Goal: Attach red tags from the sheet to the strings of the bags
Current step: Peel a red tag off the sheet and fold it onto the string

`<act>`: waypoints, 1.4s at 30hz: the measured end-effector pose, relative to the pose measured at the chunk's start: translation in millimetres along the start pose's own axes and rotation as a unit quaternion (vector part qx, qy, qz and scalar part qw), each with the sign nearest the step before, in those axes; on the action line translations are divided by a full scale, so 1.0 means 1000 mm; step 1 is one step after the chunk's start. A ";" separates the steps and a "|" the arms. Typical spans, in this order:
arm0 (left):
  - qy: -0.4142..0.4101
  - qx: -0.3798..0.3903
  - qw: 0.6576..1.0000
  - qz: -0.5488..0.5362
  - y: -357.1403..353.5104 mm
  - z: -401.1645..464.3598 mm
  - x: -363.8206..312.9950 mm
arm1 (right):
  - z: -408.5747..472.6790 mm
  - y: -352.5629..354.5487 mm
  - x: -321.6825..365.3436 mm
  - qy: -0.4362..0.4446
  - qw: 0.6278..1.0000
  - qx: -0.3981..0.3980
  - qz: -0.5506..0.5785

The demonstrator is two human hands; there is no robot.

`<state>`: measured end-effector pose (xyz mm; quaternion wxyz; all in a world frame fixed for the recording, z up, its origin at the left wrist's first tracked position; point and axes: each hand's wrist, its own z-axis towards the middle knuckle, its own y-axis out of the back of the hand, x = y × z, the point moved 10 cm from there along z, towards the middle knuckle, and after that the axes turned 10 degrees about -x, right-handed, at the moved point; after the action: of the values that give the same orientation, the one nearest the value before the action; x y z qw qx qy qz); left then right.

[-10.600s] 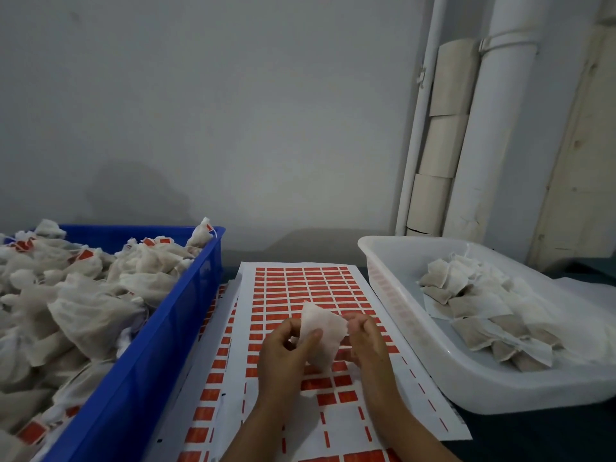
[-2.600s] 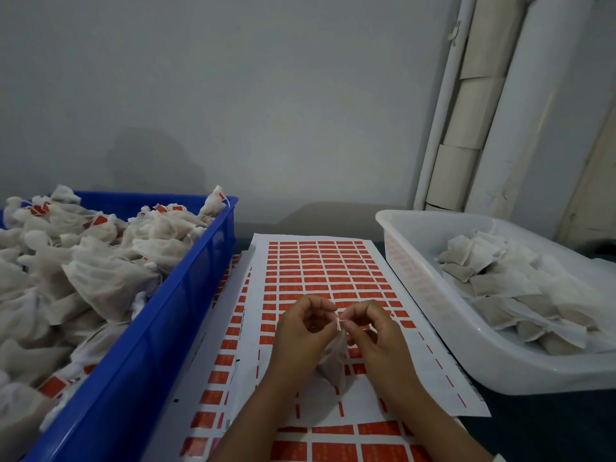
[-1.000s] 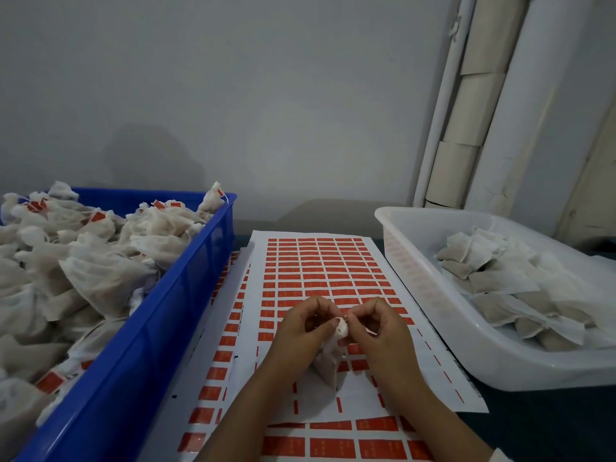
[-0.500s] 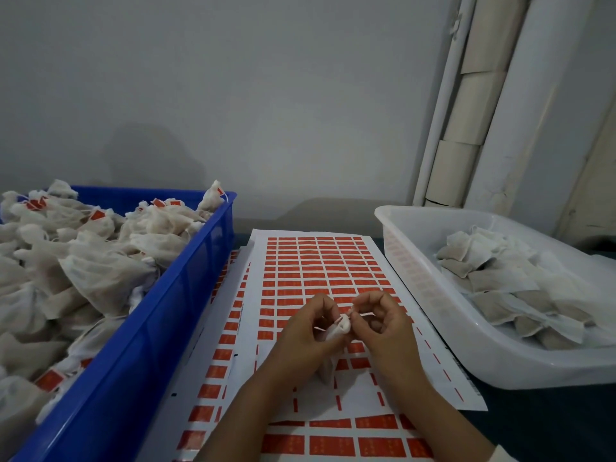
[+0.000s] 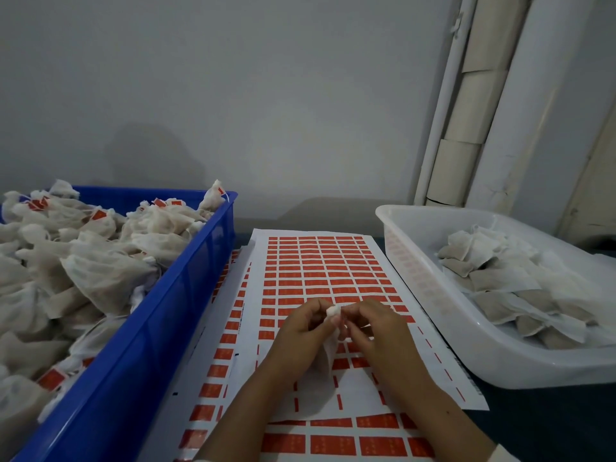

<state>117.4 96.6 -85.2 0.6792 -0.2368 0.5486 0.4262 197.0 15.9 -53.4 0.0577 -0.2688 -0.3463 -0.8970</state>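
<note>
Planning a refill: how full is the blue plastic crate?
Full: white tagged mesh bags heap above the blue plastic crate rim.

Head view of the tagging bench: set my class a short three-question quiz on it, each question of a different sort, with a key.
1. True or false: the blue bin holds bags that already carry red tags.
2. Multiple choice: where does the tag sheet lie? A) inside the white tub B) between the blue bin and the white tub C) on top of the blue bin
3. Short answer: what do the left hand and the right hand hold between them?

Key: 1 true. 2 B. 3 One bag, gathered at its top, above the sheet.
</note>
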 end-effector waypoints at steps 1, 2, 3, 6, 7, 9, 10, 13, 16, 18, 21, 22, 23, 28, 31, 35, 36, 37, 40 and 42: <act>0.001 0.000 1.000 -0.001 0.000 0.000 0.000 | 0.001 -0.001 -0.001 0.000 1.000 0.009 -0.013; 0.003 -0.001 1.000 -0.001 0.000 0.000 0.001 | 0.002 -0.002 -0.003 -0.002 0.999 0.021 -0.025; 0.005 -0.002 1.000 0.001 0.000 0.001 0.002 | 0.003 -0.003 -0.004 -0.004 0.999 0.033 -0.036; 0.008 -0.005 1.000 0.008 0.001 0.002 0.003 | 0.003 -0.007 -0.005 -0.003 0.995 0.062 -0.072; 0.006 -0.005 1.000 0.011 0.001 0.002 0.003 | 0.003 -0.007 -0.005 -0.003 0.995 0.064 -0.078; -0.001 -0.004 1.000 0.018 0.000 0.002 0.002 | 0.002 -0.004 -0.003 -0.003 0.995 0.053 -0.083; -0.004 -0.005 1.000 0.021 0.001 0.002 0.001 | 0.001 -0.001 -0.002 0.001 0.995 0.042 -0.086; -0.013 -0.009 0.999 0.029 0.002 0.003 0.001 | 0.002 0.007 -0.001 0.001 0.996 0.016 -0.091; -0.027 -0.019 0.999 0.035 0.003 0.004 -0.001 | 0.004 0.012 -0.003 -0.018 0.996 -0.002 -0.083; -0.032 -0.035 0.998 0.036 0.006 0.005 -0.002 | 0.004 0.013 -0.004 -0.028 0.997 -0.013 -0.074; -0.027 -0.064 0.997 0.016 0.013 0.008 -0.002 | 0.004 0.014 -0.005 -0.041 0.997 -0.025 -0.059; -0.025 -0.069 0.997 0.013 0.015 0.008 -0.002 | 0.004 0.016 -0.006 -0.048 0.997 -0.031 -0.052; -0.024 -0.071 0.997 0.014 0.015 0.009 -0.001 | 0.005 0.017 -0.008 -0.054 0.997 -0.036 -0.046; -0.017 -0.058 0.998 0.023 0.012 0.010 0.002 | 0.006 0.020 -0.014 -0.068 0.997 -0.045 -0.014; -0.010 -0.042 0.999 0.019 0.011 0.009 0.003 | 0.000 0.016 -0.017 -0.081 0.996 -0.036 0.012; 0.000 -0.019 1.000 0.010 0.006 0.006 0.004 | -0.004 0.013 -0.022 -0.091 0.995 -0.039 0.011; 0.003 -0.017 1.000 0.007 0.005 0.006 0.004 | -0.003 0.013 -0.022 -0.089 0.995 -0.039 0.006; 0.006 -0.017 1.000 0.006 0.005 0.006 0.004 | -0.002 0.012 -0.019 -0.076 0.996 -0.037 0.003; 0.007 -0.011 1.000 0.009 0.005 0.005 0.004 | -0.001 0.006 -0.006 -0.026 1.000 -0.007 -0.003; 0.007 -0.005 1.000 0.011 0.003 0.004 0.003 | -0.003 -0.003 -0.001 -0.001 0.999 0.039 -0.013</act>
<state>116.9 102.4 -86.9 0.6695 -0.2370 0.5541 0.4343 195.5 15.9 -57.8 0.0565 -0.2627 -0.3842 -0.8833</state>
